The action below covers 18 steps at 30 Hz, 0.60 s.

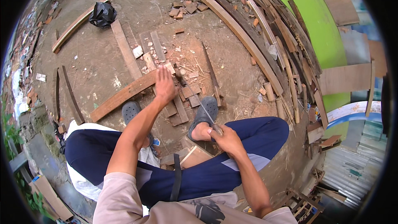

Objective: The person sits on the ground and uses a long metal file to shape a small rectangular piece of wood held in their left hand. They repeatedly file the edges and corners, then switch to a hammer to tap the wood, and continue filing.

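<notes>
My left hand (165,86) lies over the right end of a brown wooden plank (126,94), its fingers gripping the edge. The plank slants across the ground, its other end near my left shoe. Beside my right shoe (203,116), my right hand (228,140) is closed round the handle of a tool with a narrow grey metal blade (206,113). That blade points forward, away from me; its exact kind is hard to make out. Small wood blocks (188,90) and short boards (179,110) lie between my feet, just right of my left hand.
Wood chips (192,64) litter the dirt ahead. A black plastic bag (103,14) sits far left by a long board (124,47). Long timbers (232,27) and a scrap-wood pile run along the right, before a green panel (319,29). Corrugated metal sheets (352,174) lie near right.
</notes>
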Each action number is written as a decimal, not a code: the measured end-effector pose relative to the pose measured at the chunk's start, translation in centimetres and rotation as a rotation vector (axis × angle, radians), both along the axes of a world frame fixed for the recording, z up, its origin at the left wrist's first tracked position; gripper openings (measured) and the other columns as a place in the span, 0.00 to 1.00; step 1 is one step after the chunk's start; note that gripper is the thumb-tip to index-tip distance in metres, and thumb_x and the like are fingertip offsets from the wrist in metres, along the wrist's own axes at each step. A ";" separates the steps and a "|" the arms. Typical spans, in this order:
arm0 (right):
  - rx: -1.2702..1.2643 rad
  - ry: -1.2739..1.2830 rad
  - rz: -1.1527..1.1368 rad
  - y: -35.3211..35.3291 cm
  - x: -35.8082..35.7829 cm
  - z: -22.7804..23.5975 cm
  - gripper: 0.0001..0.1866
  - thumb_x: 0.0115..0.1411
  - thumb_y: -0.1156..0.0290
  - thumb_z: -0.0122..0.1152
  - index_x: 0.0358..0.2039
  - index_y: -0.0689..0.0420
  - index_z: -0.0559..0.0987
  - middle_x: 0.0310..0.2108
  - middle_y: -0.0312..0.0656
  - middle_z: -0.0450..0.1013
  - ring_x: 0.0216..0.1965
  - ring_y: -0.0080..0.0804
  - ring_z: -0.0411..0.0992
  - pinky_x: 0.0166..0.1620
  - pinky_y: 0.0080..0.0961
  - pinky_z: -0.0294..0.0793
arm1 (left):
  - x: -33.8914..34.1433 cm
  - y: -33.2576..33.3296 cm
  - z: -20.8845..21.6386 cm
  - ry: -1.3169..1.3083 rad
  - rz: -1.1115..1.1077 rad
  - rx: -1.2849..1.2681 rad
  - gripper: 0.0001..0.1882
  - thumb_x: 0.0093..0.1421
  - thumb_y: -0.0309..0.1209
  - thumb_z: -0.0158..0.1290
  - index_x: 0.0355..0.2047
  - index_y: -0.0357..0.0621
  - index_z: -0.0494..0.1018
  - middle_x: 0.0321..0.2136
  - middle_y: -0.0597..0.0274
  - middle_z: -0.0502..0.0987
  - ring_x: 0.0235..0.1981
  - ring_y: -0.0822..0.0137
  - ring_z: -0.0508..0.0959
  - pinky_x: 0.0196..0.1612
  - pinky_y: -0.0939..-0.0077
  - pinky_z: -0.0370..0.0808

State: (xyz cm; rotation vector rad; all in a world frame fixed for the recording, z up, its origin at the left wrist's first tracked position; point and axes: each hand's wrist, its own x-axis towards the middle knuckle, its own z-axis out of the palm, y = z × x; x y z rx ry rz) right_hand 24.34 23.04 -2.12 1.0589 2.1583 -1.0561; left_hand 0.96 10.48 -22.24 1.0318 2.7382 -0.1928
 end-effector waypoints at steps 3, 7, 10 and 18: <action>-0.036 -0.053 -0.178 0.2 -0.3 1.2 0.35 0.58 0.42 0.60 0.42 0.69 0.78 0.27 0.58 0.77 0.24 0.46 0.78 0.30 0.38 0.75 | -1.4 2.5 6.0 -0.832 -0.089 -0.277 0.31 0.63 0.48 0.49 0.58 0.36 0.65 0.62 0.38 0.65 0.62 0.53 0.69 0.60 0.51 0.65; -0.132 0.036 -0.263 1.1 0.4 -0.8 0.32 0.59 0.43 0.60 0.37 0.67 0.78 0.19 0.50 0.74 0.15 0.36 0.73 0.22 0.32 0.71 | -1.0 0.0 1.9 -0.374 0.026 0.216 0.29 0.61 0.45 0.53 0.55 0.35 0.67 0.55 0.42 0.72 0.51 0.49 0.76 0.54 0.52 0.71; -0.139 0.064 -0.296 1.0 0.4 -1.5 0.30 0.60 0.43 0.60 0.33 0.65 0.77 0.16 0.48 0.72 0.15 0.35 0.73 0.22 0.32 0.71 | -2.6 -0.8 -1.7 0.032 0.187 0.316 0.41 0.60 0.47 0.54 0.66 0.34 0.54 0.65 0.41 0.60 0.65 0.46 0.63 0.64 0.48 0.60; -0.148 0.136 -0.356 1.9 -0.1 -2.4 0.30 0.58 0.43 0.61 0.31 0.64 0.76 0.16 0.49 0.73 0.15 0.38 0.74 0.23 0.33 0.71 | 1.4 2.0 -3.7 -0.041 0.205 -0.106 0.46 0.57 0.46 0.57 0.65 0.28 0.51 0.66 0.33 0.54 0.70 0.38 0.51 0.71 0.48 0.45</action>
